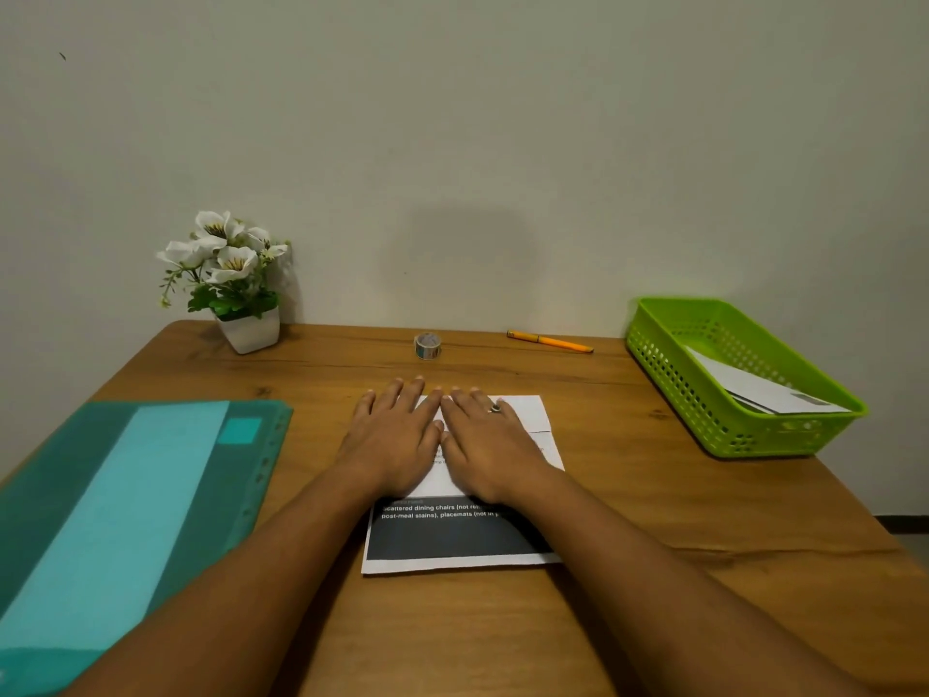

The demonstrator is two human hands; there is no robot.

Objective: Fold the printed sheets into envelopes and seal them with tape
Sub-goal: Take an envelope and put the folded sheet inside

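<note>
A printed sheet (452, 538) lies in the middle of the wooden table, its far part folded over so the white back shows and a dark printed band stays uncovered near me. My left hand (394, 435) and my right hand (490, 442) lie side by side, flat, with straight fingers pressing on the folded white flap. A ring sits on a finger of my right hand. A small roll of tape (428, 345) stands beyond the sheet, near the wall.
A teal plastic folder (125, 495) holding sheets lies at the left. A green basket (668, 364) at the right holds a white folded envelope (764, 389). An orange pen (550, 341) lies near the wall. A white flower pot (249, 329) stands at the back left.
</note>
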